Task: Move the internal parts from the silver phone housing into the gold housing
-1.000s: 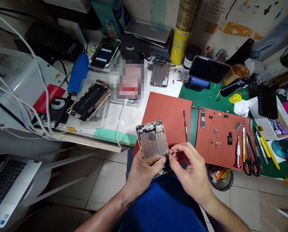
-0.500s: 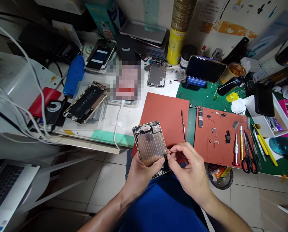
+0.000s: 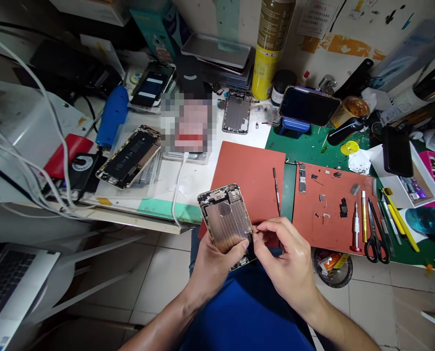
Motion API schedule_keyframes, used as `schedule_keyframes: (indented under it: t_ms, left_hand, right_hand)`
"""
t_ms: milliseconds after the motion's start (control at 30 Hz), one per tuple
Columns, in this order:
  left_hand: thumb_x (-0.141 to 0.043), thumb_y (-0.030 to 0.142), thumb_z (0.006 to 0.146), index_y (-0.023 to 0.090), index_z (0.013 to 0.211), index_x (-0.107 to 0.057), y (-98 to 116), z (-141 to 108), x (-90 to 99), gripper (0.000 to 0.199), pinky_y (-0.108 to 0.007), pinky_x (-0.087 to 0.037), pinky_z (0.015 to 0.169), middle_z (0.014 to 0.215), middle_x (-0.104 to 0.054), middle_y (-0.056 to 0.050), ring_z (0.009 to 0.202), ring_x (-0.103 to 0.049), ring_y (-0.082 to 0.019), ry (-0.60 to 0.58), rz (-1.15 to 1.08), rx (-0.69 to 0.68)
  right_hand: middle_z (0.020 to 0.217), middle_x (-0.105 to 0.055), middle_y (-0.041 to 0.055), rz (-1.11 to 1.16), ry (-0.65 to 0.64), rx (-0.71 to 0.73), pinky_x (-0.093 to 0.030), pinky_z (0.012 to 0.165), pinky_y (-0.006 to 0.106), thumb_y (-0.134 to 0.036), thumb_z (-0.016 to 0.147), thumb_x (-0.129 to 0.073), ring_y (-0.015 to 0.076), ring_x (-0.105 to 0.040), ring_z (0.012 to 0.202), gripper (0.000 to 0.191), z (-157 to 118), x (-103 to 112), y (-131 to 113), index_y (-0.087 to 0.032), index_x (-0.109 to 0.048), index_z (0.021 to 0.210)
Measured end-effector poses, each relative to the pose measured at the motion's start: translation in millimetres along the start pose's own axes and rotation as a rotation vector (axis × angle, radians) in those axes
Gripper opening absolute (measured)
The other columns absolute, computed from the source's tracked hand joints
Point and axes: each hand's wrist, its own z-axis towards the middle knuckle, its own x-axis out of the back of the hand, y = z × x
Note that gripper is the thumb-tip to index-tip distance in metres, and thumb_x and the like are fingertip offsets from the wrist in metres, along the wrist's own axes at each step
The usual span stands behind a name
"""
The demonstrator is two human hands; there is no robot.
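Observation:
An opened phone housing (image 3: 227, 219), its metal inside facing up, is tilted above the front edge of a red mat (image 3: 248, 175). My left hand (image 3: 217, 261) is closed around its lower left part, with the thumb lying across the inner face. At the housing's right edge, my right hand (image 3: 285, 258) pinches with thumb and index finger. Whatever is between those fingertips is too small to make out. A thin metal spudger (image 3: 276, 191) lies on the red mat beyond my right hand.
A second red mat (image 3: 327, 204) carries small phone parts, a screwdriver (image 3: 356, 226) and scissors (image 3: 375, 234). Another opened phone (image 3: 129, 156) lies on the left. A phone (image 3: 310, 105) leans on a blue stand (image 3: 293, 126). A white cable (image 3: 179, 190) hangs over the table edge.
The top of the phone housing has tipped slightly to the left. Both hands keep almost the same place and grip.

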Motion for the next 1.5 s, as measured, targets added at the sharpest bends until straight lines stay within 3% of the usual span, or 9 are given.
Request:
schedule_keyframes:
  t_ms: [233, 833, 1267, 1500]
  left_hand:
    - [-0.088, 0.029, 0.084, 0.019, 0.103, -0.081, -2, 0, -0.6, 0.022, -0.036, -0.064, 0.097, 0.105, -0.085, -0.007, 0.098, -0.080, -0.025, 0.021, 0.051, -0.033]
    - [-0.086, 0.029, 0.084, 0.020, 0.108, -0.081, -3, 0, -4.4, 0.026, -0.037, -0.065, 0.098, 0.110, -0.085, -0.008, 0.103, -0.082, -0.028, 0.062, 0.131, -0.042]
    - [-0.086, 0.026, 0.087, 0.019, 0.106, -0.082, -9, -1, -2.5, 0.021, -0.031, -0.065, 0.094, 0.111, -0.085, -0.007, 0.098, -0.081, -0.023, 0.065, 0.094, -0.041]
    - [-0.085, 0.025, 0.087, 0.019, 0.108, -0.082, -10, -1, -3.8, 0.023, -0.034, -0.065, 0.099, 0.114, -0.085, -0.008, 0.105, -0.081, -0.025, 0.067, 0.074, -0.050]
  right_hand:
    - [0.099, -0.074, 0.0058, -0.121, 0.022, 0.130, -0.067, 0.079, 0.032, -0.007, 0.099, -0.064, 0.0176, -0.074, 0.087, 0.021, -2, -2, 1, -0.022, -0.072, 0.110]
    - [0.099, -0.074, 0.0076, -0.229, 0.034, 0.234, -0.067, 0.085, 0.031, -0.005, 0.100, -0.063, 0.0182, -0.077, 0.091, 0.017, -2, -4, 5, -0.020, -0.070, 0.106]
    - [0.102, -0.075, 0.0088, -0.133, 0.003, 0.173, -0.065, 0.089, 0.030, -0.003, 0.101, -0.062, 0.0180, -0.077, 0.096, 0.020, -3, -2, 7, -0.018, -0.073, 0.107]
    - [0.104, -0.075, 0.0084, -0.100, 0.015, 0.154, -0.065, 0.090, 0.027, -0.003, 0.101, -0.063, 0.0163, -0.077, 0.097, 0.019, -3, -3, 6, -0.017, -0.075, 0.107]
